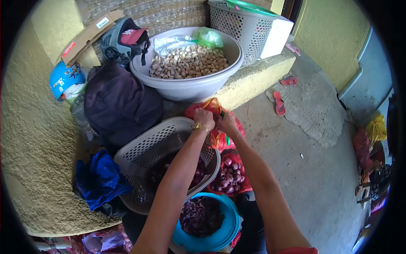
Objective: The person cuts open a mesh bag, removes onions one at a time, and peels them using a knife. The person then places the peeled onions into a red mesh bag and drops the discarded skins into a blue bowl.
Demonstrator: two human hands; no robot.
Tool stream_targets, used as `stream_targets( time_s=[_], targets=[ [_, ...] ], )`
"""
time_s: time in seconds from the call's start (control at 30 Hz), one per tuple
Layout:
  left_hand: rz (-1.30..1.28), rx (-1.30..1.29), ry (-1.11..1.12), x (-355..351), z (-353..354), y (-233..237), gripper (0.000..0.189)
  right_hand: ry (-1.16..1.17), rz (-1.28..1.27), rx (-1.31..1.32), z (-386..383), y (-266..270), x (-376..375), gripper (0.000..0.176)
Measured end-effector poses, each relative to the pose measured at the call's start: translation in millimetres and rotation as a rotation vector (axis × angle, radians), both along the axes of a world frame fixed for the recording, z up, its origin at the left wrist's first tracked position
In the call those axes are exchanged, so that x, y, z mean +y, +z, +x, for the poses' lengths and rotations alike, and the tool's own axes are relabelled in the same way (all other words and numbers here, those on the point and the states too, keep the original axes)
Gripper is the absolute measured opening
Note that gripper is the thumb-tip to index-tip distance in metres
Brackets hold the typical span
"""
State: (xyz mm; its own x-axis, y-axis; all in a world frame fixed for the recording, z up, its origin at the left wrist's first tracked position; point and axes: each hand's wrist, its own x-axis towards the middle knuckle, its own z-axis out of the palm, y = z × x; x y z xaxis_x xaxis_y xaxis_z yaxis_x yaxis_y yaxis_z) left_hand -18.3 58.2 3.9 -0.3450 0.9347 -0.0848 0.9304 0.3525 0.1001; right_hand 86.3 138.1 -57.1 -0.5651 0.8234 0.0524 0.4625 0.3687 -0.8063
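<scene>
My left hand (pixel 204 118), with a gold watch at its wrist, is closed on the upper part of a red mesh bag (pixel 230 122). Close beside it on the right, my right hand (pixel 227 122) grips the same mesh. Red onions (pixel 228 178) lie in red netting below the hands. To the left, a grey perforated basket (pixel 131 146) holds more dark red onions, partly hidden by my left forearm. A blue basin (pixel 234 220) between my legs contains dark purple onion skins.
A large grey tub (pixel 190 86) of garlic-like bulbs stands ahead, near a tall perforated basket (pixel 228 23). A dark backpack (pixel 114 106) and blue cloth (pixel 101 180) lie left. Red slippers (pixel 279 103) rest on the concrete floor at right.
</scene>
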Motion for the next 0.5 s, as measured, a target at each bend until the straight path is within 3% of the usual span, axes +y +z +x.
stream_targets(
  time_s=[0.03, 0.1, 0.2, 0.27, 0.33, 0.37, 0.43, 0.5],
  targets=[
    [-0.038, -0.081, 0.076, 9.5, 1.3, -0.4, 0.034, -0.004, -0.010, -0.012, -2.9, -6.7, 3.1, 0.026],
    [-0.025, -0.203, 0.118, 30.9, -4.0, -12.8, 0.035, -0.085, 0.204, 0.081, -9.2, -19.6, 11.3, 0.025],
    [0.046, -0.344, 0.089, 56.5, -16.6, -58.5, 0.040, -0.106, 0.178, 0.023, -7.2, -27.2, 26.8, 0.024],
    [0.331, -0.121, 0.031, 58.0, -22.7, -75.2, 0.048, -0.079, 0.096, 0.018, -6.8, -33.5, 37.1, 0.024],
    [0.216, -0.149, 0.016, 42.4, -15.7, -45.6, 0.051, -0.153, 0.340, -0.031, -9.3, -44.2, 41.1, 0.029],
    [0.109, -0.169, 0.004, 36.3, -12.8, -33.0, 0.054, -0.160, 0.334, -0.037, -8.1, -46.6, 43.3, 0.029],
    [0.065, -0.157, 0.009, 44.9, -15.0, -35.3, 0.059, -0.124, 0.068, 0.027, -6.0, -53.3, 48.0, 0.029],
    [-0.002, 0.015, -0.190, 48.9, -14.1, -39.0, 0.056, -0.157, 0.097, 0.054, -3.6, -57.5, 44.5, 0.027]
  ],
)
